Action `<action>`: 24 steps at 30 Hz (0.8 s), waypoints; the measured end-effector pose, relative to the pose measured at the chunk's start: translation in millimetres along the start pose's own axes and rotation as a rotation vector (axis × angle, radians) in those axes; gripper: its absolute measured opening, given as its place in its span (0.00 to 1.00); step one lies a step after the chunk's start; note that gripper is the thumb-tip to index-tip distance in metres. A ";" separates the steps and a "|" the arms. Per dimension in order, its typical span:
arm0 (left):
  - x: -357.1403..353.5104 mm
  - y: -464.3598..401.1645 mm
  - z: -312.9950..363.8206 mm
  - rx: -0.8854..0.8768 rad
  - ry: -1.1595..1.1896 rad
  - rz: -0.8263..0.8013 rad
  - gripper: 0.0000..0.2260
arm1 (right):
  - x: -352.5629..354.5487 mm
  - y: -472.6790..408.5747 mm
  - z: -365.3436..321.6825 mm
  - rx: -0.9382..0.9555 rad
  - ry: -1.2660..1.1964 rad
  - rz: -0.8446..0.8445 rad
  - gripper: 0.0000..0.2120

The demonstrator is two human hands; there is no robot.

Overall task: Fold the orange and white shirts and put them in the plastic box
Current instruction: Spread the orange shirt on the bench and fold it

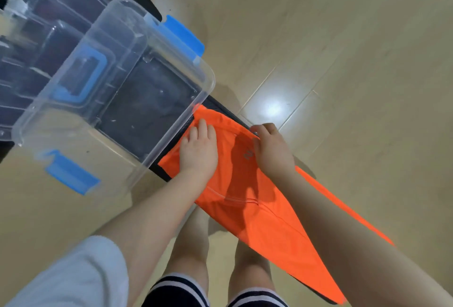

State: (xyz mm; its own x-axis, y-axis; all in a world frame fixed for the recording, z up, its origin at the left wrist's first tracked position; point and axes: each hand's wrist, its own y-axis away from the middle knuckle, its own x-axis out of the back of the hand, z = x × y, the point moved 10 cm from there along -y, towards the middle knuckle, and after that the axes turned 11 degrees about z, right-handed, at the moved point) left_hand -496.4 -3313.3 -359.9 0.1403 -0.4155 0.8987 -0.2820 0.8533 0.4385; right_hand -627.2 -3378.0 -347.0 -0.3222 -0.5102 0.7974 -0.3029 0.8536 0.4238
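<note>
I take this for a room in a home. Under me is a pale wood-look floor (343, 37) of long planks, glossy enough to throw back a ceiling light. A clear plastic box (117, 101) with blue latches (182, 34) sits on a low dark table (235, 118), the sort used for storing clothes, and an orange shirt (257, 213) is spread beside it. My bare legs (193, 240) and striped shorts (181, 292) look like house wear.
</note>
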 end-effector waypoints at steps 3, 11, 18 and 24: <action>-4.2 36.0 -17.4 0.154 0.294 0.064 0.26 | -10.6 -21.1 -26.2 0.047 -0.126 -0.021 0.14; -65.4 118.2 -85.4 1.088 0.965 0.293 0.19 | -54.0 -63.3 -66.1 -0.056 -0.370 -0.056 0.15; -78.3 100.1 -107.0 1.251 1.064 0.367 0.14 | -67.1 -63.5 -74.3 0.047 -0.267 -0.115 0.09; -44.9 89.5 -86.3 1.032 1.432 0.368 0.07 | -16.4 -43.7 -68.7 0.137 -0.352 -0.077 0.13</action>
State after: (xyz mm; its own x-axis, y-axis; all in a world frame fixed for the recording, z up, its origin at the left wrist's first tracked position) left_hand -446.1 -3191.1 -361.2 0.4077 0.7730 0.4860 -0.8214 0.0780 0.5650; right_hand -547.0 -3399.7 -349.1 -0.5746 -0.5972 0.5596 -0.4473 0.8017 0.3964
